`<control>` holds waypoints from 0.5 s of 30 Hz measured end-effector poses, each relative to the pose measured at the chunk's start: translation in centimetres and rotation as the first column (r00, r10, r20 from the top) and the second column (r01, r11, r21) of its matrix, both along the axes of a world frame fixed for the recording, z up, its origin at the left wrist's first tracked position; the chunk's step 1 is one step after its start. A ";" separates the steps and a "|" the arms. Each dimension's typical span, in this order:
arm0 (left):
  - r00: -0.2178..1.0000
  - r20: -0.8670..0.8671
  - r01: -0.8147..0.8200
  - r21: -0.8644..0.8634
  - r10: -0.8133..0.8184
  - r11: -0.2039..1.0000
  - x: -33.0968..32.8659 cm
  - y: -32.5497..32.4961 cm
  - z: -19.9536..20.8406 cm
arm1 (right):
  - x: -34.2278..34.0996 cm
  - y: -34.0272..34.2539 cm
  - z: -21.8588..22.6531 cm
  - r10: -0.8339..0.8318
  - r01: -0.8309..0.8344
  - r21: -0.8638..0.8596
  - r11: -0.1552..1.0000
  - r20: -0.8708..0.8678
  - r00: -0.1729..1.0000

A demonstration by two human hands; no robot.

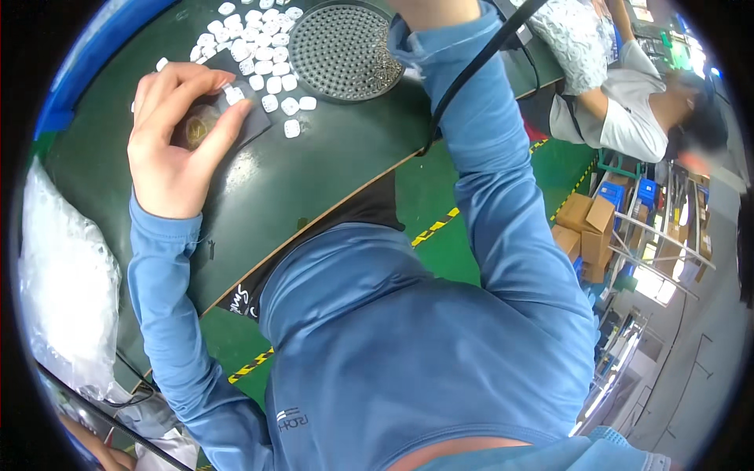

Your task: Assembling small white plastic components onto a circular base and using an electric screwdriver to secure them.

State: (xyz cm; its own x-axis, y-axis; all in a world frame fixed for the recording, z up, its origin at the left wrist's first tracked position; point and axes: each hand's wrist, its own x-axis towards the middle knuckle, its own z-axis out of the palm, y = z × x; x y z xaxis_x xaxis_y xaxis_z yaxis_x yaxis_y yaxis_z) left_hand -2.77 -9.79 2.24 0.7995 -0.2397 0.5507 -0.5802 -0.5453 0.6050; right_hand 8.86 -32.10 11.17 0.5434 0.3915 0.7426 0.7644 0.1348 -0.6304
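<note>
The left hand (177, 145) is reaching over the green table (322, 161), its thumb and index finger pinching a small white piece (235, 95) between them. That piece is sitting above a dark block (257, 122), with a round yellowish disc (198, 129) showing under the curled palm. Only the right wrist (441, 11) is showing, at the upper edge; the right hand is lying outside the view, so I cannot tell what its fingers are doing. More white pieces (259, 35) are lying heaped beyond the block, some scattering toward a round grey dish (334, 51), where tiny metal bits (386, 67) are gathering along the right side. A black cable (481, 59) is crossing in front of the right sleeve (491, 149). A bulging plastic bag (71, 275) is resting at the far left.
</note>
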 end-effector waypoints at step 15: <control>0.999 -0.005 0.040 -0.012 -0.040 0.999 0.1 0.3 0.0 | -5.4 -4.8 -1.3 0.317 -0.309 0.074 0.948 -0.304 0.898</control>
State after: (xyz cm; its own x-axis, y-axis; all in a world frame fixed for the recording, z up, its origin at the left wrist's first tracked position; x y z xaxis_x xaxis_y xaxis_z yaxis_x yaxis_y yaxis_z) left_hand -2.66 -9.44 2.25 0.7924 -0.2653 0.5493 -0.5982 -0.5145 0.6144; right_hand 3.49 -36.86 9.92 0.5987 0.5637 0.5691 0.4485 0.3527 -0.8212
